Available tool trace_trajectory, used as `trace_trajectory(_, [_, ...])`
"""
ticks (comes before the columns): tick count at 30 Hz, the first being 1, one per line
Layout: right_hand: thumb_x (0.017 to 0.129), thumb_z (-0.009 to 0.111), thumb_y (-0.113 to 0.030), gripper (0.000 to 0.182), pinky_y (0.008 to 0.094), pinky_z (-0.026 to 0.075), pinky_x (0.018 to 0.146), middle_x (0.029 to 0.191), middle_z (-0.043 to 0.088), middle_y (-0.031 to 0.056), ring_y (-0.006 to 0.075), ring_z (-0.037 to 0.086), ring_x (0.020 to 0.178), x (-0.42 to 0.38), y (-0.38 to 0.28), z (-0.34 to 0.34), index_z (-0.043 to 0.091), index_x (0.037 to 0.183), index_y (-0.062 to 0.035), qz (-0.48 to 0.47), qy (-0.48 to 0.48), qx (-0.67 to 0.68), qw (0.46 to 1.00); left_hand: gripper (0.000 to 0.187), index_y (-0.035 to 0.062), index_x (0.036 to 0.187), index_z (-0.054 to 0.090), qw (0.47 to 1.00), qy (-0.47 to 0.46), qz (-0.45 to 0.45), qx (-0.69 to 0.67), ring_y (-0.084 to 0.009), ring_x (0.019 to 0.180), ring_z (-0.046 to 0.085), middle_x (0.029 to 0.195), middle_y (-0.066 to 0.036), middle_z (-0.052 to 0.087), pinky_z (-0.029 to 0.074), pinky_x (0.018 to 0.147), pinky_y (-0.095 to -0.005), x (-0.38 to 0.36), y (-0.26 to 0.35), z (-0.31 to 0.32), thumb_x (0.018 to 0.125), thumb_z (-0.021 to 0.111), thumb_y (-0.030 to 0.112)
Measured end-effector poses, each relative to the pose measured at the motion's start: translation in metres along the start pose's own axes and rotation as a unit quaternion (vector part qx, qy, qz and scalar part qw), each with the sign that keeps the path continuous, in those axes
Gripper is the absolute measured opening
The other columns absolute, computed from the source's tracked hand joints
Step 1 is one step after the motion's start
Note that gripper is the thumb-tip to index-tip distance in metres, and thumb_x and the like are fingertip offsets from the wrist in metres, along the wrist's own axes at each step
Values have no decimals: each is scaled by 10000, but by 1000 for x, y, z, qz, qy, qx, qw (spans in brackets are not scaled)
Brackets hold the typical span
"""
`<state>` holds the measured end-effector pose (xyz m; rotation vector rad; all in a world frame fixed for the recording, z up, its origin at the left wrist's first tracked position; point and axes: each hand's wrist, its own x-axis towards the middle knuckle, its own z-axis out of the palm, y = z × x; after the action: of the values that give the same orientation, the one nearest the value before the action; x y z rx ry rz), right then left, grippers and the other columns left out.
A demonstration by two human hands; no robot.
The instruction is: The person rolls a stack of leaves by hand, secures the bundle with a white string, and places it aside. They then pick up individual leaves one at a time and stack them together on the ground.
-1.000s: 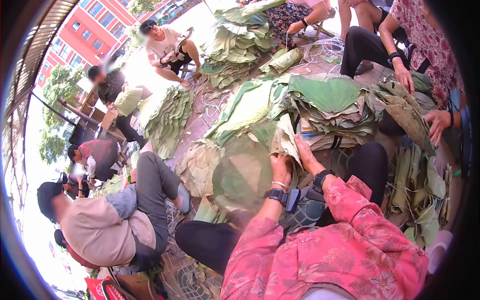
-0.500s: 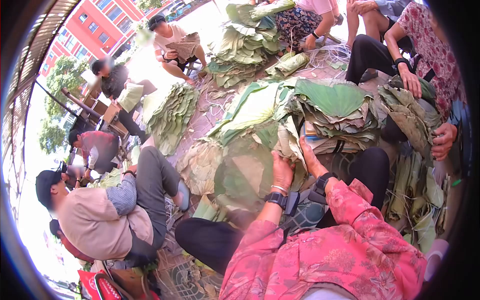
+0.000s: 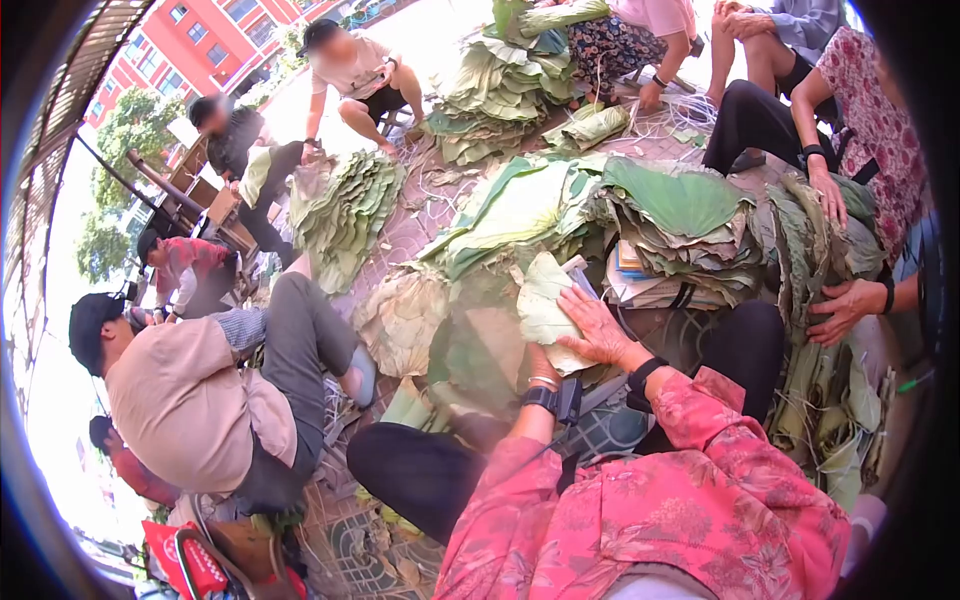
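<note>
A pale, folded dried lotus leaf (image 3: 545, 300) stands tilted between my hands, in front of my knees. My left hand (image 3: 544, 366) grips its lower edge, with some fingers hidden behind it. Flat against the leaf's right side lies my right hand (image 3: 597, 330), fingers stretched out. Just beyond my hands are large spread leaves (image 3: 530, 215), pale green and yellowish. Brown-green flattened leaves (image 3: 480, 340) lie to the left of my hands. A stack of leaves (image 3: 680, 215) with a green one on top rests to the right, above papers or booklets (image 3: 640, 285).
A person in a beige vest (image 3: 200, 400) sits at left. At right, another person's hand (image 3: 850, 308) touches a hanging leaf bundle (image 3: 800, 240). Tall leaf stacks (image 3: 345, 215) stand on the brick paving. A red bag (image 3: 185, 560) lies at lower left.
The leaf between my hands has turned to show its pale face. My right hand has moved left and now lies flat on it. Across the way, a person has lowered the leaf they held.
</note>
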<state>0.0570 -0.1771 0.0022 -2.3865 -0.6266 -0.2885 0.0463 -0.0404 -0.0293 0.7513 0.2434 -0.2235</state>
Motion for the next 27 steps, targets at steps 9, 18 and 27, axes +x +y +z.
trace_trajectory(9, [810, 431, -555, 716, 470, 180, 1033, 1373, 320, 146, 338, 215, 1303, -6, -13, 13, 370, 1285, -23, -66, -37, -133, 988, 660, 61, 1294, 366, 990, 4, -71, -123, -248, 1130, 464, 1265, -95, 450, 395, 956, -368, 4, -17, -37, 831, 424, 528])
trace_trajectory(18, [822, 426, -528, 688, 470, 172, 1046, 1369, 318, 164, 341, 222, 1299, -7, -20, 19, 378, 1275, -13, -97, -66, -154, 981, 506, 23, 1237, 408, 993, 31, -44, -106, -229, 1066, 487, 1183, -110, 490, 401, 906, -350, 5, -16, -38, 852, 441, 348])
trace_trajectory(27, [845, 401, -509, 658, 475, 172, 1040, 1367, 321, 167, 333, 230, 1296, -8, -11, 26, 374, 1286, -21, -130, -103, -136, 977, 359, -15, 1181, 450, 976, 138, 148, 79, -210, 1001, 510, 1102, -124, 529, 408, 856, -331, 5, -6, -18, 873, 457, 169])
